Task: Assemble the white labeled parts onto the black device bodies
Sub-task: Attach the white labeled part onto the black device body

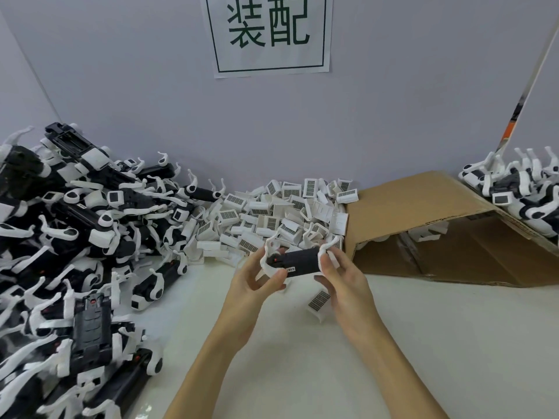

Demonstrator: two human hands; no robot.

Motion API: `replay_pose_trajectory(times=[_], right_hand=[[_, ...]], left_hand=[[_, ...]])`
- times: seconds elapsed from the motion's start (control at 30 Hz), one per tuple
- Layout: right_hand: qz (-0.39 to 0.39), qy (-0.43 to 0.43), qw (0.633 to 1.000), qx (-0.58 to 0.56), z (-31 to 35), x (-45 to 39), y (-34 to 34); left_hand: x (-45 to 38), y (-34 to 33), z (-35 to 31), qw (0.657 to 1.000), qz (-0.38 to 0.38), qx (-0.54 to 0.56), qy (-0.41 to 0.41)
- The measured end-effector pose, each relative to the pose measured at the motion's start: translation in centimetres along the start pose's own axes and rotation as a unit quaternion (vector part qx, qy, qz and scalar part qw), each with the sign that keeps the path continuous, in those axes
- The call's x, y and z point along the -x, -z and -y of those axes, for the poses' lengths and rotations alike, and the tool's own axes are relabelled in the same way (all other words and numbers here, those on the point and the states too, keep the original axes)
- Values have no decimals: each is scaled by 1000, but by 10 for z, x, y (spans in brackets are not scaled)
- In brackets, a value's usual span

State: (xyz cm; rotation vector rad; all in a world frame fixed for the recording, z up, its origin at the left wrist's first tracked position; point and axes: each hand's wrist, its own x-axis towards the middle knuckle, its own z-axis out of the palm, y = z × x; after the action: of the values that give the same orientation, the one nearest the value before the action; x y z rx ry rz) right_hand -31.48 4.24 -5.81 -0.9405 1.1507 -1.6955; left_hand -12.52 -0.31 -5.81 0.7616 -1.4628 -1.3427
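Where the two hands meet above the white tabletop (pixel 302 358), one black device body (pixel 298 261) is held off the surface, its long axis running almost level from 9 o'clock to 3 o'clock, the right end tipped slightly up. White hooked arms rise from both ends; a small red mark shows on the left end, a small label on the lower edge. Left hand (pixel 257 282): fingers curled round the left end, grasping it. Right hand (pixel 341 285): thumb and fingers pinching the right end; a white labeled part (pixel 319 300) sits just under this hand, its barcode face toward the camera, and whether it is held or lies on the table cannot be told.

Heap of white labeled parts (pixel 272 216): at 12 o'clock from the hands, against the wall, spilling from the mouth of a tipped cardboard box (pixel 423 213) at 2 o'clock; the box interior is dark and hard to read.

Pile of black-and-white units (pixel 75 237): at 9 o'clock, cut off by the left and bottom edges. Second pile (pixel 520 189): at 2 o'clock beyond the box, cut off at the right edge.

Paper sign (pixel 269 34): on the wall at 12 o'clock, two green characters, top cropped.
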Motion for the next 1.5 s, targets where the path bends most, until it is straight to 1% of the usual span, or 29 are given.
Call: replay_pose_trajectory(times=[0.03, 0.07, 0.13, 0.2, 0.27, 0.3, 0.37, 0.4, 0.43, 0.47, 0.53, 0.57, 0.63, 0.67, 0.7, 0.73, 0.77, 0.83, 0.87, 0.93, 1.03, 1.1, 1.17, 1.33, 1.4, 1.5], right_hand=[[5, -14, 998, -64, 1, -2, 1], [13, -27, 992, -122, 3, -3, 1], [39, -54, 979, -194, 8, 0, 1], [54, -99, 962, -249, 11, 5, 0], [68, -146, 935, -317, 14, 8, 1], [77, -156, 927, -333, 16, 9, 2], [78, -150, 933, -319, 19, 10, 3], [70, -147, 939, -303, 18, 9, 2], [57, -146, 945, -288, 16, 8, 1], [38, -149, 948, -279, 16, 8, 0], [16, -156, 944, -290, 15, 7, -1], [13, -154, 942, -298, 14, 6, 0], [21, -144, 940, -308, 16, 6, 1], [32, -142, 938, -316, 15, 5, 3], [48, -141, 935, -323, 14, 5, 4], [67, -139, 932, -327, 13, 5, 4], [85, -136, 931, -327, 13, 5, 4], [110, -129, 930, -326, 11, 6, 3], [113, -125, 931, -325, 10, 6, 3], [103, -120, 941, -299, 11, 5, 2], [59, -117, 976, -173, 15, 3, 0], [37, -107, 987, -117, 15, 3, 2], [48, -83, 991, -89, 16, 3, 2], [131, -35, 989, -54, 16, 6, 6], [144, -19, 988, -59, 15, 6, 7], [137, -7, 989, -48, 14, 6, 7]], left_hand=[[1, 0, -1, 1000, 20, -17, -16], [3, -2, -2, 999, 24, -29, -35], [4, -8, 2, 995, 9, -57, -79], [4, -12, 6, 985, 1, -115, -128], [4, -9, 7, 961, 17, -196, -193], [2, -5, 7, 941, 33, -246, -231], [3, 0, 8, 900, 61, -324, -283], [3, -1, 8, 892, 72, -341, -286], [3, -1, 8, 893, 85, -343, -279], [3, -3, 10, 901, 102, -327, -265], [3, -6, 10, 935, 123, -255, -212], [3, -6, 8, 957, 123, -199, -172], [5, -10, 4, 992, 76, -60, -78], [5, -12, 1, 999, 39, 3, -35], [4, -14, -3, 998, 17, 65, 20], [4, -14, -6, 993, 14, 96, 64], [4, -13, -8, 991, 30, 97, 91], [3, -13, -10, 993, 61, 60, 78], [3, -13, -10, 995, 53, 47, 68], [3, -14, -10, 997, 9, 35, 64], [3, -11, -4, 998, -46, -32, 25], [4, -7, -6, 996, -54, -75, -10], [6, -4, -10, 995, -40, -83, -38], [9, 2, -16, 997, 19, -46, -62], [9, 1, -16, 997, 40, -51, -53], [9, -1, -16, 996, 39, -58, -48]])
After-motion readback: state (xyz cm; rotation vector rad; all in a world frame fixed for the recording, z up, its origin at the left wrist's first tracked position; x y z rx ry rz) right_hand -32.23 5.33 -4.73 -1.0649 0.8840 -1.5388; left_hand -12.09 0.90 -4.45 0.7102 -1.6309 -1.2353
